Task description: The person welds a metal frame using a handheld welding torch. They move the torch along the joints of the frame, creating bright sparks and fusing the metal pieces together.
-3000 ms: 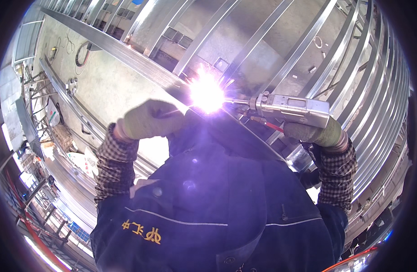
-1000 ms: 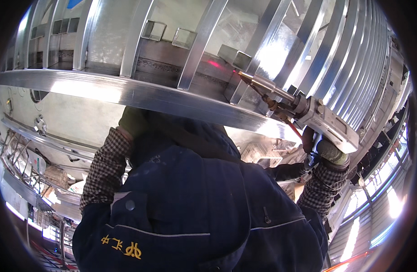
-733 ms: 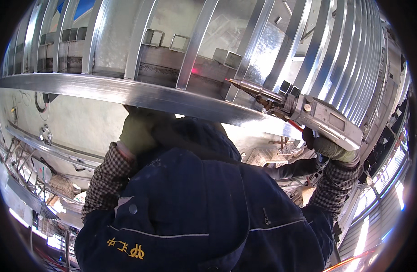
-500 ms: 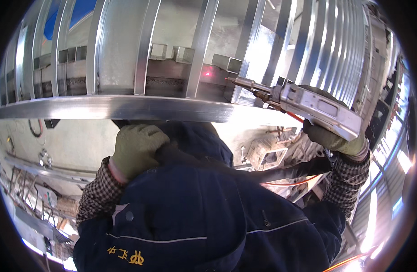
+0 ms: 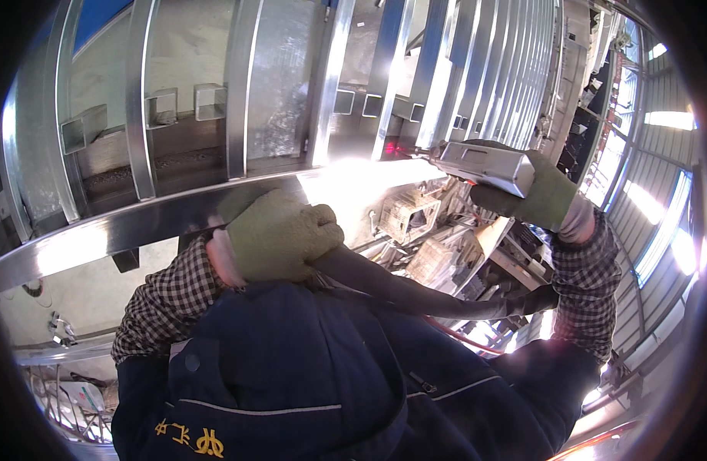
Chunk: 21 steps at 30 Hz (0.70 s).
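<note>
My right hand, in a green work glove, is wrapped round a silver handheld laser welding gun. Its nozzle points left at the metal frame, and red light spots show on the metal by the tip. In a matching glove, my left hand is closed in front of my chest on a black sheathed hose, which sags across to below my right wrist. Just beyond the left hand runs the shiny bottom rail of the frame. Upright square tubes rise from that rail in a row.
Short square tube stubs show between the uprights. Below the rail on the right are a box-shaped metal piece and cluttered parts. An orange-red cable passes under the black hose. Racks and wires stand at lower left.
My view has shifted to the right along the frame. The welding gun now sits lower against the rail, closer to my left hand. More of the black hose shows from my left hand.
</note>
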Tool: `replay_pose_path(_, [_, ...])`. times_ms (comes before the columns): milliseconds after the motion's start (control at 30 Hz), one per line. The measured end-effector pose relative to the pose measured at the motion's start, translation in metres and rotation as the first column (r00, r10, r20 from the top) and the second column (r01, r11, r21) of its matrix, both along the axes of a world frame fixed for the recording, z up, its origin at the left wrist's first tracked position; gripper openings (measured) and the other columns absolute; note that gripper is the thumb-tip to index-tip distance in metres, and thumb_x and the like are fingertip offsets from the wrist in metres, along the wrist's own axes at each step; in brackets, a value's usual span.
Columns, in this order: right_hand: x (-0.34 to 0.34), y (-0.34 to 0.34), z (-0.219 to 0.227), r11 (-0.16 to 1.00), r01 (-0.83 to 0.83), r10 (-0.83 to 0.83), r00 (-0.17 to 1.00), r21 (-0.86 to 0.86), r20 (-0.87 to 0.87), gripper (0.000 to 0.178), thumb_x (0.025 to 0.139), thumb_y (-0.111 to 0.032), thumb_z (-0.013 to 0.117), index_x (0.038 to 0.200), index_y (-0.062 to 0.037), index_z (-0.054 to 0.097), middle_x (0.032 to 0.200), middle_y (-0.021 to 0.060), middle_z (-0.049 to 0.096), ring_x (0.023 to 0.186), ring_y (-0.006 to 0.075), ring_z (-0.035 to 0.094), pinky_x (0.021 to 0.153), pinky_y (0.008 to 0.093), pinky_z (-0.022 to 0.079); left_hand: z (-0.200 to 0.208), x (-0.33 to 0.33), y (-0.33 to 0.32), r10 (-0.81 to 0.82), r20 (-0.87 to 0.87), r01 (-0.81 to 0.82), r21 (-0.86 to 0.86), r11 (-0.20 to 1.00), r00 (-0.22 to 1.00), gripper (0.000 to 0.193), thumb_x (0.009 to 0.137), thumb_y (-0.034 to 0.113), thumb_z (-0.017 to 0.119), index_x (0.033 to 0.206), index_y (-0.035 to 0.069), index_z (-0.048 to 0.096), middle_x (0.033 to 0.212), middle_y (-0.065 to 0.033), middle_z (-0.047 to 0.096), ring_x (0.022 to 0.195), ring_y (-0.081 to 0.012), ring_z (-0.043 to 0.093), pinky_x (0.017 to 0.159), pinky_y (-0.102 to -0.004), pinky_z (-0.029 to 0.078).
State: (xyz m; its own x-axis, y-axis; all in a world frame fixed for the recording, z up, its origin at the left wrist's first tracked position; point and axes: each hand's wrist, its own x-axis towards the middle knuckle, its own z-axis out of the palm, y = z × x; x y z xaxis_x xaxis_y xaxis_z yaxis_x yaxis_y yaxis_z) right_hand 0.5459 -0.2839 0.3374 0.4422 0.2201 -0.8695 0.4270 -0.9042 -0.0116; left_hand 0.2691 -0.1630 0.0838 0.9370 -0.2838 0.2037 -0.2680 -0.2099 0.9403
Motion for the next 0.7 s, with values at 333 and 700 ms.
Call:
replay_pose_path(333, [-0.008,0.035,-0.021,0.950,-0.035,0.056,0.997,-0.311,0.060,0.056,0.090,-0.037,0.090,0.137,-0.0116,0.074,0.119,0.0127,0.081,0.107,0.0240,0.078,0.094,0.0376,0.062,-0.014,-0.001,-0.008,-0.018,0.131,0.021,-0.022,1.000,0.991,0.043,0.072,0.032,0.086,0.107,0.010,0.074,0.104,-0.0052,0.069,0.090,-0.0256,0.070,0.084,-0.0435,0.055])
replay_pose_path(700, [-0.015,0.040,-0.031,0.945,-0.110,0.138,0.988,-0.308,0.070,0.060,0.089,-0.038,0.091,0.140,-0.0133,0.072,0.120,0.0132,0.081,0.109,0.0261,0.078,0.096,0.0389,0.062,-0.028,-0.007,-0.024,0.090,0.271,-0.063,-0.107,0.992,0.958,0.048,0.074,0.034,0.085,0.115,0.010,0.075,0.105,-0.0060,0.068,0.088,-0.0264,0.069,0.081,-0.0433,0.055])
